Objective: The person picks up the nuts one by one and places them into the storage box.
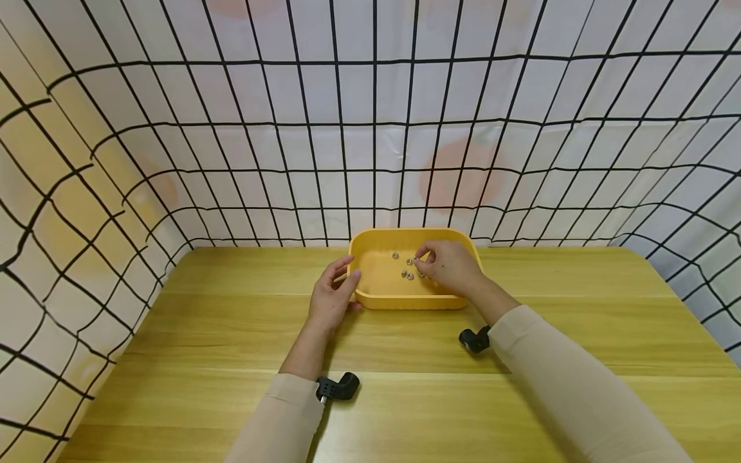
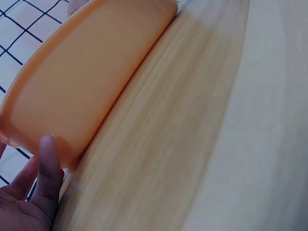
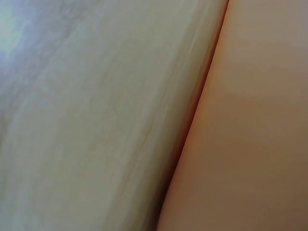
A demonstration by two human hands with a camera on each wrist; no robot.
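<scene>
A yellow plastic tray (image 1: 370, 300) stands on the wooden table with several small shiny metal nuts (image 1: 410, 276) scattered on its floor. My left hand (image 1: 331, 297) rests against the tray's left end, thumb near the front corner and fingers spread toward the back. In the left wrist view, the thumb (image 2: 48, 163) lies straight beside the tray's end wall (image 2: 91, 72). My right hand (image 1: 450, 265) reaches over the tray's right side, thumb and forefinger pinching a small nut just above the others. The right wrist view shows only the tray's outer wall (image 3: 250, 125) and tabletop; the hand is out of it.
Behind the tray rises a black wire grid (image 1: 374, 128) that also bounds both sides, with a pale patterned cloth beyond it. The wooden tabletop (image 1: 405, 373) extends toward me. A black camera mount (image 1: 338, 387) sits on each wrist.
</scene>
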